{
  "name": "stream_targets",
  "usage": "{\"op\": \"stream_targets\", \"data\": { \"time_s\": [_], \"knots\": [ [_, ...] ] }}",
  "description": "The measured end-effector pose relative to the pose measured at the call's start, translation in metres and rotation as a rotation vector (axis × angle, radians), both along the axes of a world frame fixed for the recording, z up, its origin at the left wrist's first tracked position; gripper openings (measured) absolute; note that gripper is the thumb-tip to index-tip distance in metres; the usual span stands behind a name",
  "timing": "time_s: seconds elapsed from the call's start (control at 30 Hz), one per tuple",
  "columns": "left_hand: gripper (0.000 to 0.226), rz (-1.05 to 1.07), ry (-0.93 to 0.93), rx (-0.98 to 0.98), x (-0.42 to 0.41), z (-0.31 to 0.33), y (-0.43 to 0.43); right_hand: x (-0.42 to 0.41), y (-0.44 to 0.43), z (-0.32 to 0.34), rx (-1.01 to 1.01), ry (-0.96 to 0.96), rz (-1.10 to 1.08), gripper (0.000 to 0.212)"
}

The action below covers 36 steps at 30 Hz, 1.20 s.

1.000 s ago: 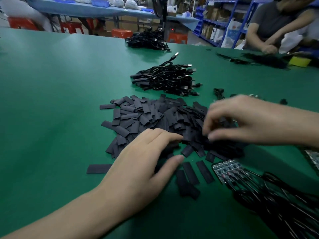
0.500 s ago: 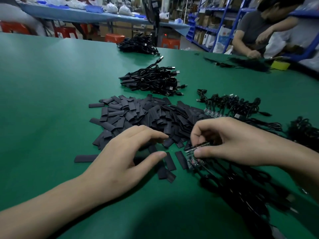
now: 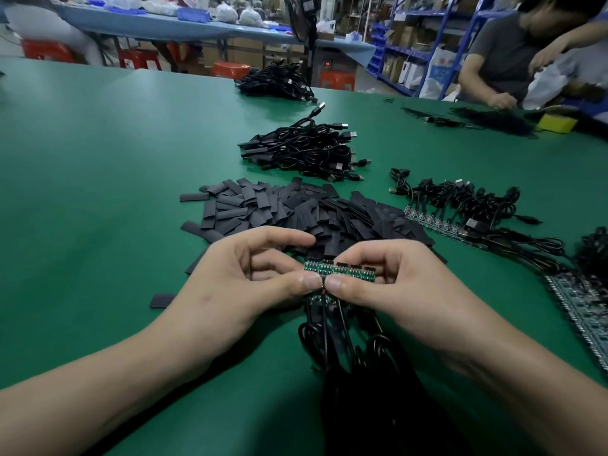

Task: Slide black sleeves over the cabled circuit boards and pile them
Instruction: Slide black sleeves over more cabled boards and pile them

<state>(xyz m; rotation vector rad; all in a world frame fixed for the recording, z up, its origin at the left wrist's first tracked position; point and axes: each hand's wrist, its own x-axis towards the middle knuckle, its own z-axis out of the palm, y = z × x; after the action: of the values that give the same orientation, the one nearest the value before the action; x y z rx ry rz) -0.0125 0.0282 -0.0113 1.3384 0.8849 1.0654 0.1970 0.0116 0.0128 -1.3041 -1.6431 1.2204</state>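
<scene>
1. Grip: the left hand [image 3: 250, 274] and right hand [image 3: 394, 284] meet at the centre of the frame. Each pinches the green strip of circuit boards [image 3: 342, 269] between thumb and curled fingers, with the thumb tips nearly touching.
2. Task object: the strip is held level over the green table [image 3: 98, 159]. Its black cables [image 3: 325, 340] hang from the lower edge toward the bottom of the frame.
3. Obstruction: both hands cover the near edge of the pile of black sleeves [image 3: 296, 212], which lies just above them. The fingers hide the strip's ends.
4. Surroundings:
   - One loose sleeve [image 3: 162, 301] lies left of the left wrist.
   - A heap of cables [image 3: 306, 149] lies above the sleeves, and a further heap [image 3: 276, 83] lies near the table's far edge.
   - A row of cabled boards [image 3: 460, 209] sits at centre right, and a board panel [image 3: 579, 307] at the right edge.
   - Another person [image 3: 506, 54] works at upper right, beside a yellow block [image 3: 556, 123].
5. Containers: a blue bin [image 3: 194, 14] stands on the bench at the top of the frame — its contents cannot be made out.
</scene>
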Motion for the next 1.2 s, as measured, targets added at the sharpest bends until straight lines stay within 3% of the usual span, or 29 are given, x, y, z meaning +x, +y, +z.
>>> {"op": "stream_targets", "data": {
  "time_s": [0.17,0.43,0.77,0.83,1.0,1.1,1.2],
  "knots": [
    [0.044,-0.047,-0.079,-0.082,0.0,0.002,0.001,0.001,0.001,-0.002,0.014,-0.017,0.045,0.004],
    [0.05,-0.121,-0.118,-0.118,0.003,0.003,-0.002,0.005,0.003,-0.007,-0.075,0.204,0.135,0.013],
    [0.049,-0.19,-0.217,-0.146,0.004,0.003,-0.002,0.002,0.001,-0.003,-0.12,0.27,0.162,0.014],
    [0.046,-0.163,-0.215,-0.116,0.002,0.005,0.0,0.015,0.005,0.009,-0.146,0.199,0.21,0.01],
    [0.031,-0.061,-0.094,-0.003,-0.002,0.004,0.001,0.056,0.017,0.036,-0.174,-0.305,0.276,0.012],
    [0.024,-0.01,-0.068,0.106,0.001,0.005,0.001,0.047,0.014,0.039,0.042,-0.469,0.187,0.029],
    [0.019,0.04,-0.068,0.187,0.002,0.005,0.0,0.016,0.005,0.037,0.282,-0.51,0.131,0.035]
  ]
}}
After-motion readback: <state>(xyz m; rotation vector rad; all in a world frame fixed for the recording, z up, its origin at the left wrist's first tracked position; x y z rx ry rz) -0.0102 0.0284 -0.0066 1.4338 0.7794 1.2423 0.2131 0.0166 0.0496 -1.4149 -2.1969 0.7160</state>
